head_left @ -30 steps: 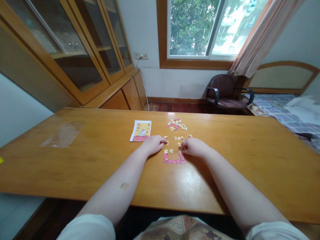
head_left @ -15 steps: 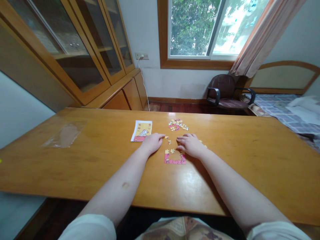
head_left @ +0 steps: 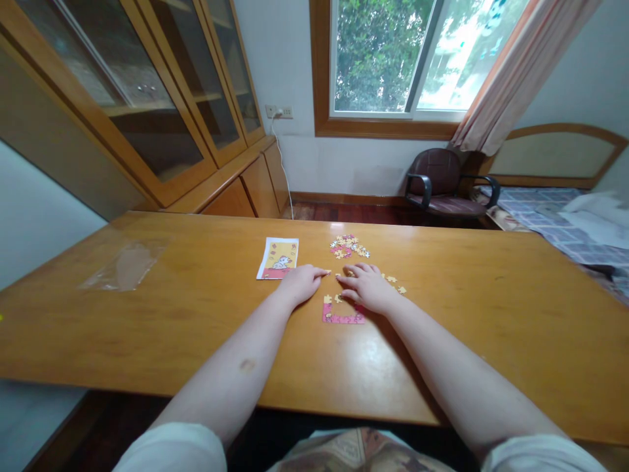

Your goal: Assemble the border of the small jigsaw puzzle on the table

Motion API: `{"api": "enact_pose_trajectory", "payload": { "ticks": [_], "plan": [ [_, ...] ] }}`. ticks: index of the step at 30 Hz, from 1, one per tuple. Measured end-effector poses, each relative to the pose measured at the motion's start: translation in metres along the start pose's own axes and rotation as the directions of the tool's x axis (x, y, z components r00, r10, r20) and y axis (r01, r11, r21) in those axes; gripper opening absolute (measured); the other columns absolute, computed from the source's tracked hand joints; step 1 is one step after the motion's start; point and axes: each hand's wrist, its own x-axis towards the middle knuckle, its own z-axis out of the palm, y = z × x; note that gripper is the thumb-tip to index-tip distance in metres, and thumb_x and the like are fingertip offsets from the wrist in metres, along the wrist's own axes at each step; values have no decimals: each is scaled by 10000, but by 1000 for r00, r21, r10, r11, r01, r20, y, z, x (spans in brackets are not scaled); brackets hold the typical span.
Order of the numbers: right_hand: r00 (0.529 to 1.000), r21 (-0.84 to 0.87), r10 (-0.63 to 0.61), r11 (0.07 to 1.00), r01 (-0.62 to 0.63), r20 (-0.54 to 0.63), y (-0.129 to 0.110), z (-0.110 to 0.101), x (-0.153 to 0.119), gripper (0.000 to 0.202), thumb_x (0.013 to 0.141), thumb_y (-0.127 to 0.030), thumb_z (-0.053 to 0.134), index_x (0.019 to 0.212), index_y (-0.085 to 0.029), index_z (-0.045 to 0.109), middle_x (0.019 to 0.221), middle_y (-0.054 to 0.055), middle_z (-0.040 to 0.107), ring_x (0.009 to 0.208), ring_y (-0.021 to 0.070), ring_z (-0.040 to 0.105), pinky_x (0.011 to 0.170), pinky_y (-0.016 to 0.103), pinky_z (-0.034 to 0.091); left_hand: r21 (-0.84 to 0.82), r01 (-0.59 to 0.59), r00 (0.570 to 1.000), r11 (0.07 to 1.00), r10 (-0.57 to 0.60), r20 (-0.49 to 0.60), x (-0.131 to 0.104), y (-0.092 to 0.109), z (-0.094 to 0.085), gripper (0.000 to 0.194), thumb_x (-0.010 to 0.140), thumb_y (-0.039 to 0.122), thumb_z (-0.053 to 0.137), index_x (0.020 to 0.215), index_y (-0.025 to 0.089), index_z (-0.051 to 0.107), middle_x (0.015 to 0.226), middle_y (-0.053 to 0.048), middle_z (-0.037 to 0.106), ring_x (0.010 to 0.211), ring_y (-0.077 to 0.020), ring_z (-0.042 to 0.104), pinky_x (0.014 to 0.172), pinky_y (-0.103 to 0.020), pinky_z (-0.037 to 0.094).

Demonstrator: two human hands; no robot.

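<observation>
On the wooden table a partly joined puzzle border [head_left: 344,319], mostly pink, lies in front of me. My left hand [head_left: 303,283] rests left of it, its index fingertip at a small yellow piece [head_left: 328,272]; whether the other fingers hold anything is hidden. Above the border's right side is my right hand [head_left: 366,286], fingers spread, one fingertip at a small piece [head_left: 338,276]. A loose yellow piece [head_left: 338,298] sits inside the border's top. Farther back is a pile of mixed pieces [head_left: 346,245]. The picture card [head_left: 279,258] shows a white duck.
A clear plastic bag [head_left: 128,265] lies at the table's left. Several yellow pieces [head_left: 392,279] are right of my right hand. Beyond the table [head_left: 491,314] stand an office chair [head_left: 442,180], a bed [head_left: 555,210] and a glass-door cabinet [head_left: 196,98].
My right hand has moved a little left, uncovering yellow pieces on its right. The small piece between my hands now lies by its fingertip. My left fingertip has shifted slightly right with a yellow piece.
</observation>
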Motion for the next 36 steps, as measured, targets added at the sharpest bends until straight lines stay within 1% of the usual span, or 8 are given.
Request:
{"api": "enact_pose_trajectory", "payload": {
  "ticks": [5, 10, 16, 19, 22, 26, 30, 36],
  "plan": [
    [998, -21, 58, 998, -59, -17, 4, -2, 0, 474, 900, -529, 454, 1287, -281, 571, 1399, 109, 462, 1235, 307, 387, 994, 451, 293, -14, 5, 1000, 1000, -5, 7, 0, 2, -1, 379, 897, 282, 398, 1183, 326, 643, 1027, -43, 684, 922, -212, 629, 818, -309, 473],
    [997, 0, 53, 999, -53, -55, 5, -1, -1, 474, 908, -508, 456, 1299, -257, 552, 1408, 113, 456, 1246, 292, 388, 999, 440, 297, -62, -24, 998, 998, 21, -55, 0, 1, 2, 352, 891, 258, 412, 1148, 262, 653, 1111, -49, 670, 1002, -206, 611, 872, -299, 462],
    [995, 26, 37, 999, -35, -89, 11, 2, 0, 409, 907, -488, 476, 1213, -254, 613, 1369, 92, 501, 1207, 284, 411, 974, 424, 292, -50, -20, 999, 999, 18, -45, 0, 0, 2, 320, 889, 258, 420, 1077, 244, 679, 1065, -60, 676, 969, -213, 615, 859, -314, 464],
    [992, 53, 17, 999, -11, -124, 8, -3, -3, 341, 926, -436, 463, 1061, -212, 680, 1171, 98, 625, 1069, 241, 487, 922, 385, 300, -61, -66, 996, 996, 62, -65, -2, 3, -1, 299, 885, 270, 437, 1048, 241, 686, 1029, -54, 678, 926, -194, 617, 823, -290, 468],
    [993, 93, -85, 991, 93, -86, 0, -10, -6, 317, 917, -416, 483, 891, -201, 715, 907, 73, 667, 887, 195, 517, 832, 344, 309, -65, -182, 983, 981, 180, -28, -5, 8, -4, 259, 862, 274, 477, 978, 254, 708, 964, -31, 686, 881, -175, 618, 777, -262, 468],
    [982, 116, -182, 975, 188, -56, -12, -13, -8, 298, 890, -433, 529, 890, -206, 723, 846, 56, 655, 844, 178, 518, 783, 324, 299, -67, -239, 971, 969, 240, 12, -7, 13, -4, 257, 846, 264, 488, 961, 278, 718, 948, -14, 693, 880, -173, 624, 753, -252, 466],
    [996, 56, -88, 994, 89, -29, -18, -6, -2, 277, 859, -439, 582, 888, -206, 730, 846, 65, 657, 852, 187, 526, 766, 320, 294, -54, -197, 980, 979, 198, 15, -4, 9, -3, 261, 849, 275, 488, 969, 281, 720, 963, -17, 694, 883, -178, 627, 767, -262, 469],
    [999, 15, 19, 1000, -18, -43, -22, 4, 6, 259, 901, -397, 536, 928, -220, 722, 890, 65, 663, 880, 191, 550, 777, 313, 308, -38, -76, 997, 996, 76, -1, 0, 0, -4, 275, 866, 288, 469, 972, 262, 721, 1004, -30, 688, 929, -187, 622, 799, -268, 466]
  ]
}}
